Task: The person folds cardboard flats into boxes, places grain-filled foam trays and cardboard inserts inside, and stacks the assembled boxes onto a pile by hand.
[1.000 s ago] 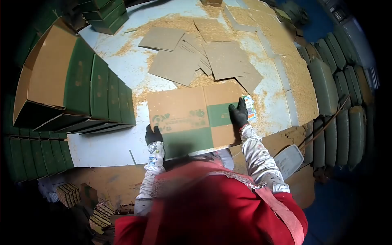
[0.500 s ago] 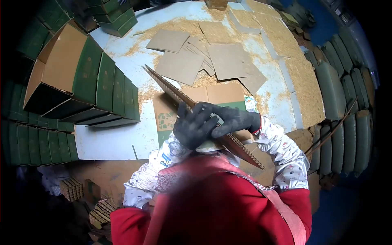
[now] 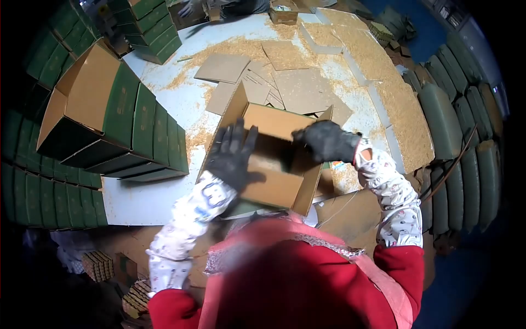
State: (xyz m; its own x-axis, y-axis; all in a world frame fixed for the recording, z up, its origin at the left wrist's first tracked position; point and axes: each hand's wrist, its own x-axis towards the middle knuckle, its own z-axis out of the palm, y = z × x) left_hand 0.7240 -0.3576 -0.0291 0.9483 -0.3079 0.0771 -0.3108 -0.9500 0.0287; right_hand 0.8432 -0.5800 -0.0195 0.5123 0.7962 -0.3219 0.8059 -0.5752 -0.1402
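Note:
A cardboard box (image 3: 273,189) stands opened out in front of me, its flaps raised and its brown inside showing. Black gloves cover both hands. My left hand (image 3: 233,156) lies over the box's left flap, fingers spread and the palm towards the box. At the right side, my right hand (image 3: 326,141) has its fingers curled at the top of the box's right flap, gripping it there. Part of the right wall is hidden behind that hand.
Green cartons (image 3: 123,118) stand in a row on the left. Flat cardboard sheets (image 3: 298,88) lie beyond the box on the white table (image 3: 137,203), among wood shavings (image 3: 402,120). Filled green bags (image 3: 441,123) are stacked at right. Another person's hand (image 3: 189,7) shows at the far edge.
The folded cardboard that both hands held together on edge is now spread into an open box. My hands have moved apart, left hand to the left, right hand to the right.

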